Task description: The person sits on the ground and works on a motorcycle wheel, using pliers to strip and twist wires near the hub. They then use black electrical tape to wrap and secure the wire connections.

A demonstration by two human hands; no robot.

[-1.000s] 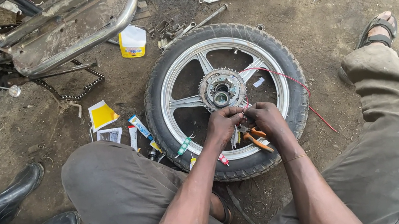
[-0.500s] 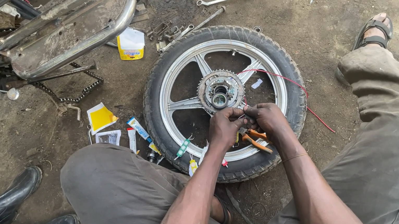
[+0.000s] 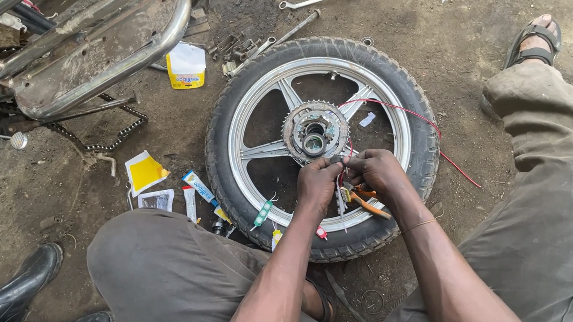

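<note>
hands meet over the near rim of a motorcycle wheel [image 3: 321, 150] lying flat on dirt. left hand [image 3: 318, 183] and right hand [image 3: 377, 172], fingertips close together, pinch a thin red wire [image 3: 400, 112] that loops beyond them across the spokes. orange-handled pliers [image 3: 367, 204] lie just under the right hand.

hands: left [image 3: 318, 181], right [image 3: 377, 170] pinch red wire [image 3: 400, 112] | over wheel [image 3: 322, 146]
</note>
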